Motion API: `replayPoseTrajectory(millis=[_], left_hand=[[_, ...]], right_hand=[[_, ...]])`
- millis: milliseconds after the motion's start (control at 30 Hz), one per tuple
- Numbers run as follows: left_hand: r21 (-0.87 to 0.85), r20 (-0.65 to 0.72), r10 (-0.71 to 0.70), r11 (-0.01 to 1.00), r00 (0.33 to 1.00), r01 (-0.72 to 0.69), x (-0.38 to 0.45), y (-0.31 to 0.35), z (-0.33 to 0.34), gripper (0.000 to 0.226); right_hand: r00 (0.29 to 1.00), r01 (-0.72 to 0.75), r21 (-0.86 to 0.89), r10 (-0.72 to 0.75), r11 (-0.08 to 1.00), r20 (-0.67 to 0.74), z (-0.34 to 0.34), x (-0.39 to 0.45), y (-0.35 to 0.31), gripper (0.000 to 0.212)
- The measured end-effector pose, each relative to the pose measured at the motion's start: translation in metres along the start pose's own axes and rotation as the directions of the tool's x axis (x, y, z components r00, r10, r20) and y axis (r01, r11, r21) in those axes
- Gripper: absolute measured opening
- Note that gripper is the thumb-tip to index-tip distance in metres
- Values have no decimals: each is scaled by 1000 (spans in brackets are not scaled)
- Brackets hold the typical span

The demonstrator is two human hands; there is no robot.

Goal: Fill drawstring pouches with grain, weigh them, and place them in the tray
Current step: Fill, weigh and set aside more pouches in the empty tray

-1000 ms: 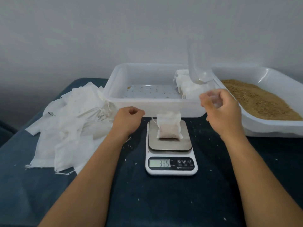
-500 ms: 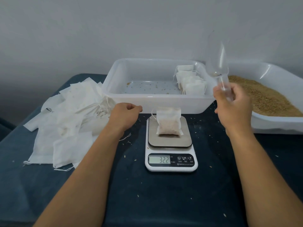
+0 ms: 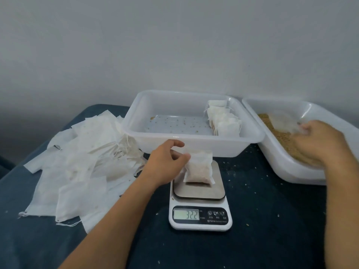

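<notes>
At frame centre, a filled white fabric pouch [image 3: 198,167] stands upright on the steel platform of a white digital kitchen scale [image 3: 200,199] reading 32.2, its long axis vertical, opening up. The left hand [image 3: 167,162] pinches its upper left corner. At right, the right hand [image 3: 318,140] grips a blurred clear plastic scoop [image 3: 285,123] over the brown grain [image 3: 279,133] in a white tub [image 3: 291,164]. Behind the scale, a translucent plastic tray [image 3: 194,144] holds a row of filled pouches [image 3: 223,119]. Flat empty pouches [image 3: 77,162] heap at left on the dark tabletop [image 3: 262,230].

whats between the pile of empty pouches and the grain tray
In the head view, the scale with a filled pouch on it, pinched by the left hand, and behind them the clear tray of finished pouches.
</notes>
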State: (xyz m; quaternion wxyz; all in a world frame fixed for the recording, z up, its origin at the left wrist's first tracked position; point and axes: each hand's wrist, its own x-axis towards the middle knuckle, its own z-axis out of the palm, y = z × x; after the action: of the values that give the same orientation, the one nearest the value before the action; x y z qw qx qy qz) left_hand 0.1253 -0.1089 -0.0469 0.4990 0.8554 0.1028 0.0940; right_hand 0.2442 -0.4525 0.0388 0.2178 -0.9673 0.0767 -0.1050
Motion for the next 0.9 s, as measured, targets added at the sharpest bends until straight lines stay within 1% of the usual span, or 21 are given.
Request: replayPoseTrajectory(millis=[67, 167, 233, 367, 400, 467, 500, 533, 567, 600, 633, 667, 700, 733, 767, 800, 900], left_hand=[[8, -3, 35, 999, 999, -35, -2, 4, 3, 27], [8, -23, 76, 997, 997, -76, -5, 8, 5, 20], [-14, -31, 90, 996, 995, -90, -6, 9, 5, 18], [-85, -71, 144, 985, 987, -149, -11, 14, 6, 18], [-95, -82, 164, 981, 983, -171, -13, 15, 7, 19], [-102, -96, 199, 973, 975, -208, -14, 16, 7, 18], [-105, -99, 211, 970, 972, -221, -15, 17, 7, 18], [-110, -103, 222, 966, 969, -233, -15, 18, 7, 18], [-114, -108, 232, 963, 967, -244, -16, 19, 8, 18], [-114, -114, 241, 960, 964, -254, -16, 21, 8, 19], [-112, -119, 249, 959, 961, -262, -17, 22, 9, 20], [-111, -123, 255, 957, 959, -268, -18, 23, 9, 21], [-108, -126, 261, 956, 957, -274, -19, 23, 9, 22], [-104, -127, 264, 955, 956, -278, -19, 24, 10, 21], [-102, -129, 266, 955, 955, -280, -20, 24, 9, 21], [-101, -129, 266, 955, 955, -280, -20, 24, 9, 21], [-99, -130, 261, 957, 957, -274, -19, 24, 9, 21]], right_hand=[[992, -14, -140, 31, 990, 122, -1, 11, 6, 25], [975, 16, -230, 36, 973, 219, 4, 15, 8, 36], [969, 26, -231, 32, 973, 246, 7, 15, 6, 35], [959, 44, -306, 45, 951, 278, 4, 5, -2, 37], [963, 42, -283, 37, 958, 267, 0, 1, -4, 37], [983, 73, -137, -48, 988, 176, -8, -11, -10, 35], [987, 128, -19, -126, 992, 97, -12, -21, -14, 32], [973, 228, 90, -231, 970, 24, -16, -32, -22, 25], [936, 347, 161, -351, 924, -2, -18, -44, -32, 17], [880, 455, 214, -473, 864, 38, -19, -57, -44, 13], [807, 535, 268, -579, 801, 118, -17, -68, -56, 13], [732, 580, 306, -648, 755, 209, -13, -78, -67, 16], [669, 611, 313, -686, 727, 287, -7, -85, -75, 19], [620, 643, 299, -708, 706, 339, 1, -89, -82, 20], [586, 672, 273, -720, 689, 372, 9, -90, -86, 20], [568, 692, 247, -723, 678, 393, 16, -91, -90, 20], [553, 733, 179, -729, 656, 404, 28, -89, -98, 21]])
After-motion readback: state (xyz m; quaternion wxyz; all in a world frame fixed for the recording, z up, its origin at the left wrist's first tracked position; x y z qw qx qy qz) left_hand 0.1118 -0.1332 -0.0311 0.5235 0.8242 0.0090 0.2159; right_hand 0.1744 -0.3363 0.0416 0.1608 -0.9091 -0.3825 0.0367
